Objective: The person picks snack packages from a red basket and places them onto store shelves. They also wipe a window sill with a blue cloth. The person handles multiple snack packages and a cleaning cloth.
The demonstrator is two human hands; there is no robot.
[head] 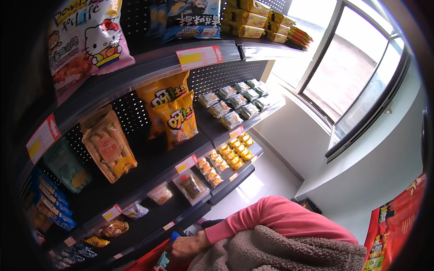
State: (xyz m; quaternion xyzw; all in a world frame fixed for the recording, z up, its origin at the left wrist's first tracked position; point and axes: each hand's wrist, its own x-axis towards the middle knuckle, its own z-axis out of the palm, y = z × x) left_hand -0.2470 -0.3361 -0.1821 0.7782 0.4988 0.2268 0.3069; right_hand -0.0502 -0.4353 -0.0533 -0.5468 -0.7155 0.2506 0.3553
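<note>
My right hand, in a pink sleeve, is closed in a fist low in the view. A blue object sticks out of the top of the fist; its full shape is hidden. Beside and below the hand is a red container, perhaps a shopping basket, cut off by the bottom edge. A teal packet shows near it. Just under that packet, a sliver of what may be my left hand appears at the picture's rim, too little to judge.
Dark shelves hold yellow snack bags, a brown pouch, small packs, orange-topped cakes and a clear box. A bag with a cartoon cat hangs close above. An opened window and red poster are rightward.
</note>
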